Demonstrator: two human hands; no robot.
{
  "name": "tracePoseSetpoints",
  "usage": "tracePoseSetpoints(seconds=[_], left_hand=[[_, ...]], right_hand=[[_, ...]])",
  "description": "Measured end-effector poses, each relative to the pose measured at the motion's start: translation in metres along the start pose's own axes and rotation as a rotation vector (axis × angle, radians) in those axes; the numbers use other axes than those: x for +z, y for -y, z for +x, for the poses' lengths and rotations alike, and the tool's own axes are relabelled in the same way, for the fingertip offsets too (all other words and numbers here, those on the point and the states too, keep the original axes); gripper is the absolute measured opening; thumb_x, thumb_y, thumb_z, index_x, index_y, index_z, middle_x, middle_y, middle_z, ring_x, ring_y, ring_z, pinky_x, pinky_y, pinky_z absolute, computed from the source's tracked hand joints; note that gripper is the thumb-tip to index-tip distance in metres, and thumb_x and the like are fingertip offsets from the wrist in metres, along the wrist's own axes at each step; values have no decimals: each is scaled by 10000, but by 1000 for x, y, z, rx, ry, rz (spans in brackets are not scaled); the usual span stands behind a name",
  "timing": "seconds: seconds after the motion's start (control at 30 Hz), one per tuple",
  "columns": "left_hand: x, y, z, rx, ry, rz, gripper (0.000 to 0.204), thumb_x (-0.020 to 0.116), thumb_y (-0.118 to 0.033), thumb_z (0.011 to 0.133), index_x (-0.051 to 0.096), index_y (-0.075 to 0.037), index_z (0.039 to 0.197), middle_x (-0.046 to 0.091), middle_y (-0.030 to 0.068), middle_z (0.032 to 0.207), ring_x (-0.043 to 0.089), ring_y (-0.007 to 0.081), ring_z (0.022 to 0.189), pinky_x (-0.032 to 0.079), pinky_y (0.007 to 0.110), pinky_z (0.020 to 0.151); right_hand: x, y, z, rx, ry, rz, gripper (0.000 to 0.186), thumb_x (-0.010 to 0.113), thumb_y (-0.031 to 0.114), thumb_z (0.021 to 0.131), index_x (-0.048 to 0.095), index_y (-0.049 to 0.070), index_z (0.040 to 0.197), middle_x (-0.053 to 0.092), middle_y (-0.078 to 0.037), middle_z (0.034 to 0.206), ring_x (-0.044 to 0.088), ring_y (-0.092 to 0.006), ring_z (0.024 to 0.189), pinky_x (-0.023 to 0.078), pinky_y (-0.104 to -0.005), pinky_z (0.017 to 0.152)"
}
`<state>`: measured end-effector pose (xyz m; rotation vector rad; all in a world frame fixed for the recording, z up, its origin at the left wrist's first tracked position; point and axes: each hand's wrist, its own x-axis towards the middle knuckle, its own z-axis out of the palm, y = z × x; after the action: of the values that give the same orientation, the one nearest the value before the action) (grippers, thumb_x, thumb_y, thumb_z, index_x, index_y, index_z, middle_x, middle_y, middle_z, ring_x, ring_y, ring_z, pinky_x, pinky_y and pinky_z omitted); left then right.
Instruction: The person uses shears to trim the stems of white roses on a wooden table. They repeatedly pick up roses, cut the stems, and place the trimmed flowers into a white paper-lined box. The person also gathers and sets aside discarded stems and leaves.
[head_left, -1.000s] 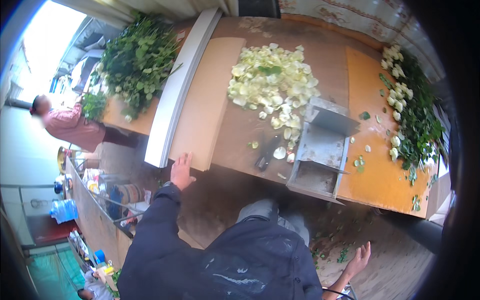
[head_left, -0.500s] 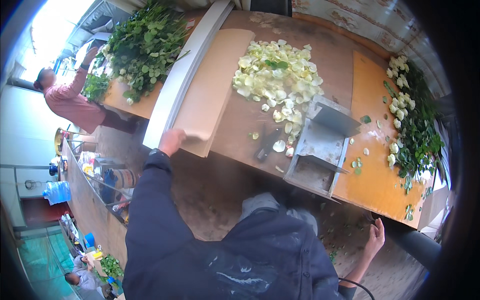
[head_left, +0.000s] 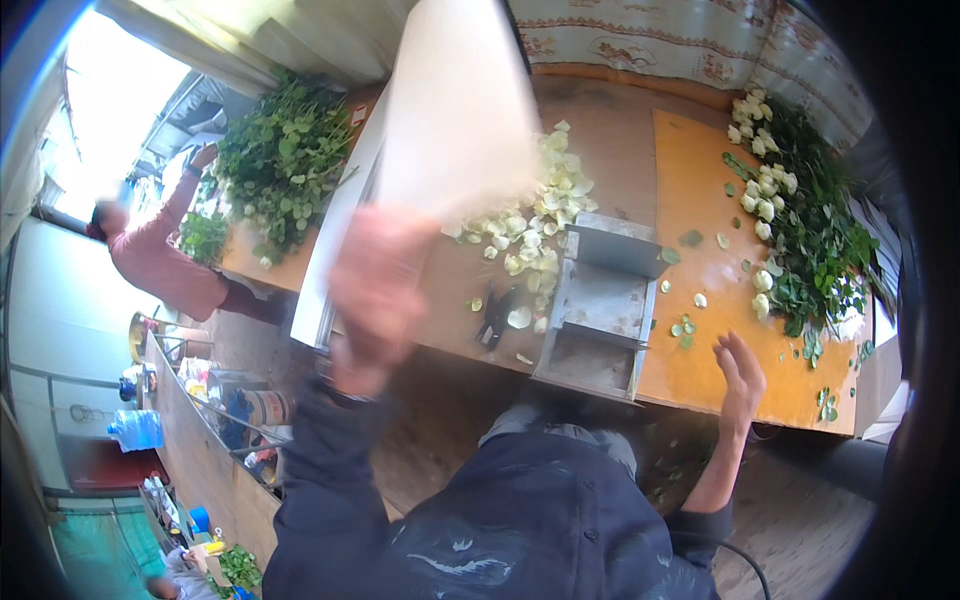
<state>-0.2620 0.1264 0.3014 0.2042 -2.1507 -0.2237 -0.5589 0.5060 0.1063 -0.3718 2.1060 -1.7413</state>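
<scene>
My left hand point(head_left: 380, 295), smeared by motion, grips a large pale sheet of card or paper point(head_left: 450, 110), raised and blurred, which hides part of the heap of white petals point(head_left: 565, 175). A white stack of long sheets point(head_left: 318, 275) lies beside it on the table. My right hand point(head_left: 738, 378) hangs open over the front of the orange board point(head_left: 682, 280), empty, right of a metal frame point(head_left: 600, 275) with upright dividers. A dark tool point(head_left: 495, 318), too small to make out, lies left of the frame.
Leafy stems point(head_left: 280, 160) lie at the back left, white roses with stems point(head_left: 800, 220) along the right edge. A co-worker in pink point(head_left: 165, 270) stands at the left bench; another person point(head_left: 180, 575) is at lower left. A railed bench point(head_left: 215, 420) holds assorted items.
My left hand has picked up the tan sheet and swung it up and rightward over the petals. My right hand has risen from below the table edge to over the orange board.
</scene>
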Motion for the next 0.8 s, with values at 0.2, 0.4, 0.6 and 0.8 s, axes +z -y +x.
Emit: tracePoseSetpoints(seconds=[0.2, 0.4, 0.6, 0.8], left_hand=[[120, -120, -65, 75, 549, -374, 130, 623, -86, 818, 627, -77, 947, 604, 77, 881, 634, 273, 855, 517, 391, 722], [137, -144, -103, 51, 619, -550, 106, 622, -96, 831, 611, -75, 934, 596, 69, 867, 638, 261, 860, 531, 387, 734], [123, -116, -84, -4, 628, -479, 201, 703, -162, 843, 661, -87, 1024, 631, 53, 903, 656, 265, 886, 534, 385, 773], [105, -68, -73, -202, 667, -467, 669, 842, -315, 809, 610, -95, 1397, 684, 85, 1112, 662, 310, 1021, 518, 435, 918]], right_hand=[[56, 44, 63, 77, 391, 607, 519, 641, 247, 1068, 537, -30, 1494, 678, -122, 1359, 663, -213, 1192, 542, -352, 991], [71, 4, 97, 98, 259, 303, 330, 673, 138, 1031, 655, -37, 1310, 748, -67, 1122, 704, -135, 941, 567, -300, 836], [96, -87, 121, 324, 325, -173, 293, 769, 123, 933, 756, -58, 1164, 786, -112, 1045, 729, -201, 917, 585, -356, 824], [109, -108, 102, 247, 510, -830, 453, 853, 338, 793, 791, -7, 1081, 790, -194, 962, 771, -275, 907, 584, -398, 834]])
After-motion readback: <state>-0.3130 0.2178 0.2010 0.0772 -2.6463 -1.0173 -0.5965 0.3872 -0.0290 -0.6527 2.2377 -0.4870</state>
